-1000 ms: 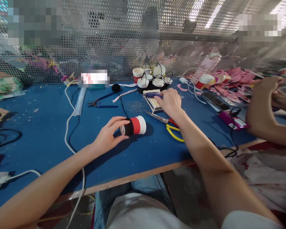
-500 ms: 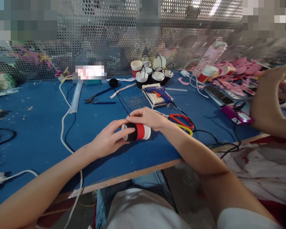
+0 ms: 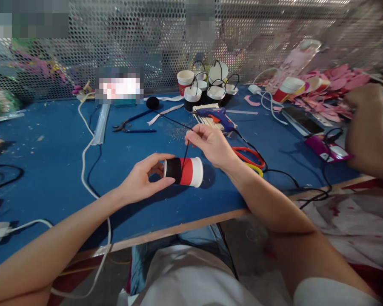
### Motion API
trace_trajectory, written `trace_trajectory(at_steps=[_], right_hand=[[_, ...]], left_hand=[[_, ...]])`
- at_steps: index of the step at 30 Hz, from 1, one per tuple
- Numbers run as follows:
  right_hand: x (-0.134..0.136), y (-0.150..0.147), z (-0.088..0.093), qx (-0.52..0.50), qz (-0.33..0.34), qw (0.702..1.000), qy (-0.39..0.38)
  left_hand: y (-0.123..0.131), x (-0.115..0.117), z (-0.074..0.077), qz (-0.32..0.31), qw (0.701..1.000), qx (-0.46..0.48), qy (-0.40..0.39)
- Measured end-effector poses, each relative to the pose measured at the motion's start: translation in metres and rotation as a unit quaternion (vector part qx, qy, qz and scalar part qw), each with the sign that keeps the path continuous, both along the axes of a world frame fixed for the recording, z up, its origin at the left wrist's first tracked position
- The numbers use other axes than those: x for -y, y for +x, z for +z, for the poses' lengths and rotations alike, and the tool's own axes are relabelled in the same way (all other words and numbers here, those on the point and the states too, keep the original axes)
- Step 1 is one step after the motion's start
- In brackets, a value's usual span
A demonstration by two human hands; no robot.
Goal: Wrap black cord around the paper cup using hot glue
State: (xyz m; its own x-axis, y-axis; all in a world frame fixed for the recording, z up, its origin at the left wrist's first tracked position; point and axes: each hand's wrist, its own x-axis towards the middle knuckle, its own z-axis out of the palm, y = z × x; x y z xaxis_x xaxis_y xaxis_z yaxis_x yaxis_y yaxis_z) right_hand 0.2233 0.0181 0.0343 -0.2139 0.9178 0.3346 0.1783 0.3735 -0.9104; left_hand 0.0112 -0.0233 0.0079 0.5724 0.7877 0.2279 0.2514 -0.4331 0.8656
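Observation:
A paper cup banded black, red and white lies on its side on the blue table. My left hand grips its black bottom end with thumb and fingers. My right hand is just above the cup, pinching a thin black cord. The cord runs from the cup up to my fingers, then back across the table to a black spool.
Behind lie a blue glue gun on wooden sticks, red and yellow scissors, pliers, a group of finished cups, white cables and pink cut-outs. Another person's arm rests at the right.
My right hand left the glue gun, came to the cup, then rose above it pulling the black cord taut. The left hand kept hold of the cup.

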Motion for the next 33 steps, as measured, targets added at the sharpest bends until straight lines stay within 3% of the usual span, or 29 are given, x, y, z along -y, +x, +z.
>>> trace_trajectory(at_steps=[4,14,21,33], right_hand=[[0.0,0.001,-0.001,0.037,-0.013,0.999,0.02],[0.004,-0.002,-0.003,0.092,0.008,0.996,0.008],[0.005,-0.001,-0.004,0.145,0.033,0.989,-0.001],[0.01,-0.009,-0.005,0.231,0.002,0.973,-0.006]], left_hand=[[0.001,0.001,-0.001,-0.012,1.0,-0.002,-0.011],[0.002,0.003,0.004,-0.047,0.99,-0.023,0.133],[0.001,0.001,0.003,-0.04,0.962,-0.083,0.257],[0.001,-0.002,-0.001,-0.044,0.948,-0.115,0.295]])
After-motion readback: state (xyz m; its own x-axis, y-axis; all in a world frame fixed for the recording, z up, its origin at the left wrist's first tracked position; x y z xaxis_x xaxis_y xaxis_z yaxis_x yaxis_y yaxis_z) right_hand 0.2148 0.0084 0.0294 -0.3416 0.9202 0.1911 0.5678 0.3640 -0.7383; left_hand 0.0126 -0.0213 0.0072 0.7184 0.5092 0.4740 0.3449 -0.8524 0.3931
